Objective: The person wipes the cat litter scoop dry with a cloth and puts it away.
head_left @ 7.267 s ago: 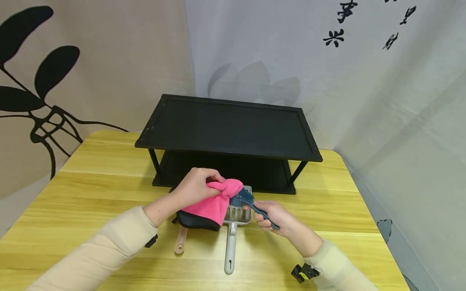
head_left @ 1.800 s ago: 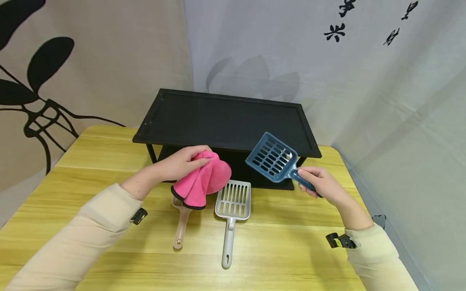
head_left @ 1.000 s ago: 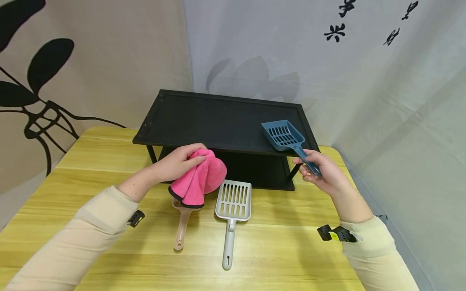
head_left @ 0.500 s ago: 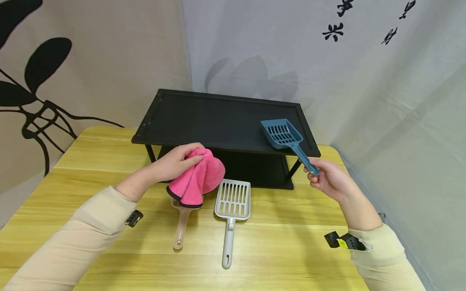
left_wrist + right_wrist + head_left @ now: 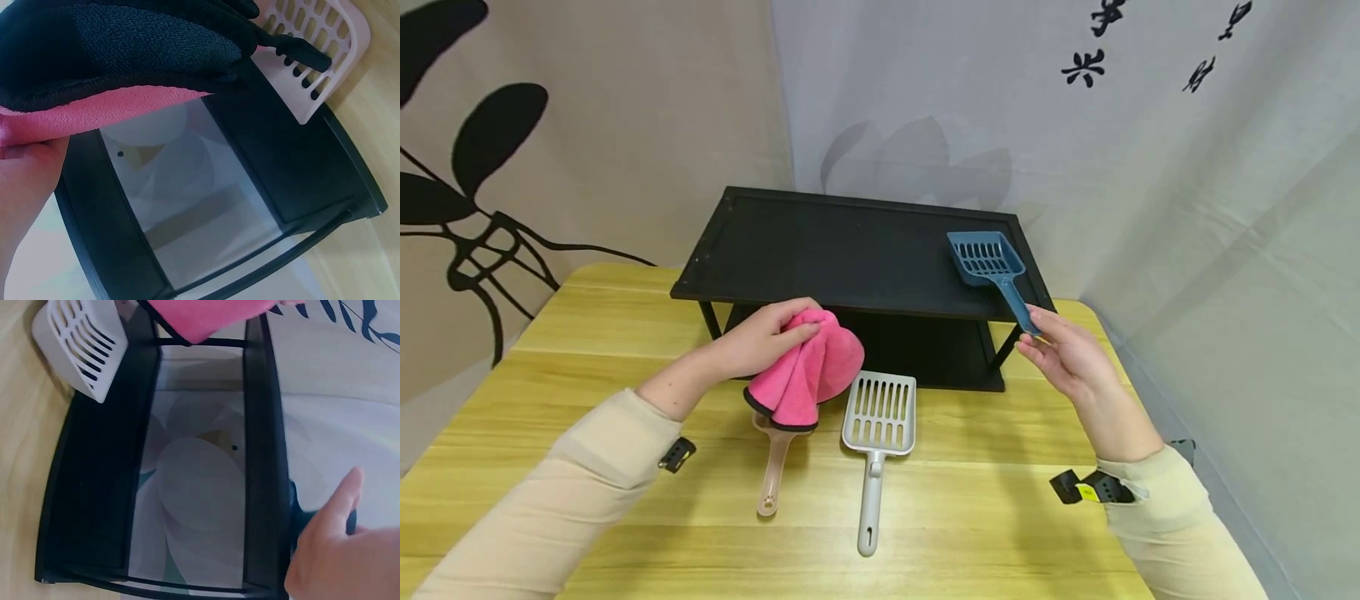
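My left hand [image 5: 765, 340] grips a bunched pink cloth [image 5: 808, 371] with a black edge; the left wrist view shows its dark underside [image 5: 150, 47]. The cloth hangs over the head of a pink litter scoop [image 5: 772, 467], hiding much of it in the head view. My right hand [image 5: 1078, 358] pinches the handle end of a blue litter scoop [image 5: 992, 258]. That scoop's slotted head overlaps the right part of the black rack's top shelf [image 5: 850, 250], its handle reaching past the front edge. Between the hands, a grey litter scoop [image 5: 872, 458] lies on the table.
The two-tier black rack stands at the back of the wooden table [image 5: 970, 517], its lower shelf [image 5: 917, 350] close to the scoop heads. Behind it hangs a pale printed curtain [image 5: 895, 92].
Earlier, the cloth was against the blue scoop. The right hand then carried the scoop right and back over the top shelf, turning it and moving its grip to the handle end. The left hand barely moves lately.
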Demonstrator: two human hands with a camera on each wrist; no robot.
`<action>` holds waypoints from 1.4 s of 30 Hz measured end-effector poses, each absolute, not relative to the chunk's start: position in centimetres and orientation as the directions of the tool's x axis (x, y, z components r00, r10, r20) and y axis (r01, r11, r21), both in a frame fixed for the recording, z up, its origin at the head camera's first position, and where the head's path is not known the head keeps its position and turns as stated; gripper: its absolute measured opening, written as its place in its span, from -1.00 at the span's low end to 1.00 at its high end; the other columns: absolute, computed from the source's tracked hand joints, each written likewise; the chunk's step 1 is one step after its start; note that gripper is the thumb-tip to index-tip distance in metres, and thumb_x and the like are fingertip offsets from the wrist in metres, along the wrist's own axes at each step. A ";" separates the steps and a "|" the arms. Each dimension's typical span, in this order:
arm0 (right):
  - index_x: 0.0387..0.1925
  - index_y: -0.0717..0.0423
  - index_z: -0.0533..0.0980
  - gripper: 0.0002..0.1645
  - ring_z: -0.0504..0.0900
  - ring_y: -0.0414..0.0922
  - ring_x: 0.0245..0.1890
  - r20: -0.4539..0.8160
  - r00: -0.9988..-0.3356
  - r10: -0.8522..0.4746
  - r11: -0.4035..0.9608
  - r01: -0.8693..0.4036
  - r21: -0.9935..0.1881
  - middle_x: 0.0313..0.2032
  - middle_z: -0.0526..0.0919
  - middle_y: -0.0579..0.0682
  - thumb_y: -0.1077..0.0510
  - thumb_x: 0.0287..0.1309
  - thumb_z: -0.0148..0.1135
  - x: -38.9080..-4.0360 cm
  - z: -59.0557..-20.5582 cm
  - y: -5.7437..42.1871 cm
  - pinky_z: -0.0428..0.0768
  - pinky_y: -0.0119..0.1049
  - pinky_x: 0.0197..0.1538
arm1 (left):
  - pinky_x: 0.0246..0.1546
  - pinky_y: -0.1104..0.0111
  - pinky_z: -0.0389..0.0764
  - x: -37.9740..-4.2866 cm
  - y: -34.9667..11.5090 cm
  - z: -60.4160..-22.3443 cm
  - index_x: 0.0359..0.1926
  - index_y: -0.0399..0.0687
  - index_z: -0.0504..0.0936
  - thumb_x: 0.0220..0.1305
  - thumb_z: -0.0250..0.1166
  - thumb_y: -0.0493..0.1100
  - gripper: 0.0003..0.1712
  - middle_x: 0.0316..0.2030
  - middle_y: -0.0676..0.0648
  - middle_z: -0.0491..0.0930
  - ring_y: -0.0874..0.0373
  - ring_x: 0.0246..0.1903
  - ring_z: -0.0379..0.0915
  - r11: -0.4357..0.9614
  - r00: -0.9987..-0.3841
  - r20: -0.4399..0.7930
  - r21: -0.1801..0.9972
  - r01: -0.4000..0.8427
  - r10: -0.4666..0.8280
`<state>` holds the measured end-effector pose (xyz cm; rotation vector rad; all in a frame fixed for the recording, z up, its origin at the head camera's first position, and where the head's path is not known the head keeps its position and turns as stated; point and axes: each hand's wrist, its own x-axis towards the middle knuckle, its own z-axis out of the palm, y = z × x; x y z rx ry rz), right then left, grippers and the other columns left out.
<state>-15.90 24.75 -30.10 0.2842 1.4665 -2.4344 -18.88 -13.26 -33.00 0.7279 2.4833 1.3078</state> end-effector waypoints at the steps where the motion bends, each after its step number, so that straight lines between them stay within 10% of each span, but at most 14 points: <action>1: -0.26 0.07 0.58 -0.85 0.57 -0.19 -0.41 -0.319 -0.941 -0.111 -0.440 0.335 -0.833 -0.22 0.40 -0.05 0.22 0.26 0.08 -15.9 -30.2 24.6 0.63 -0.44 -0.24 | -0.30 0.42 0.52 -18.9 -13.3 -33.0 -0.06 -0.03 0.48 0.38 0.06 -0.13 -0.82 -0.26 -0.10 0.47 0.09 -0.29 0.42 0.474 -0.845 0.018 0.822 0.317 0.534; 7: 0.09 0.09 0.26 -0.65 0.60 -0.22 -0.30 -0.325 -0.945 -0.034 -0.299 0.320 -0.899 -0.06 0.27 -0.09 0.15 0.31 0.03 -15.8 -30.5 24.0 0.61 -0.46 -0.17 | -0.30 0.42 0.52 -18.8 -13.3 -33.1 -0.06 -0.05 0.48 0.38 0.06 -0.14 -0.82 -0.27 -0.10 0.47 0.10 -0.30 0.42 0.474 -0.844 0.025 0.818 0.326 0.536; 15: -0.14 0.08 0.25 -0.86 0.49 -0.29 -0.55 -0.302 -0.949 -0.091 -0.186 0.314 -0.931 -0.56 0.52 -0.17 0.12 0.36 -0.05 -15.9 -30.7 24.0 0.55 -0.52 -0.36 | -0.28 0.39 0.52 -18.8 -13.3 -32.8 -0.07 -0.04 0.48 0.38 0.07 -0.16 -0.84 -0.27 -0.09 0.46 0.08 -0.27 0.41 0.488 -0.849 0.028 0.809 0.330 0.528; 31: -0.18 0.06 0.22 -0.92 0.64 -0.27 -0.45 -0.291 -0.956 -0.022 -0.168 0.290 -0.942 -0.48 0.61 -0.16 0.13 0.39 -0.13 -16.6 -30.6 23.3 0.62 -0.46 -0.27 | -0.29 0.41 0.50 -18.8 -13.6 -32.6 -0.06 -0.05 0.47 0.39 0.05 -0.15 -0.83 -0.27 -0.09 0.47 0.08 -0.28 0.41 0.501 -0.859 0.028 0.803 0.324 0.512; 42: -0.22 0.08 0.32 -0.78 0.59 -0.25 -0.45 -0.353 -0.925 -0.142 0.086 0.344 -0.935 -0.48 0.54 -0.16 0.00 0.34 -0.02 -13.9 -34.6 21.7 0.60 -0.39 -0.30 | -0.30 0.45 0.50 -18.9 -14.1 -32.4 -0.06 -0.07 0.47 0.38 0.06 -0.17 -0.83 -0.28 -0.10 0.46 0.07 -0.28 0.41 0.496 -0.866 0.050 0.803 0.331 0.497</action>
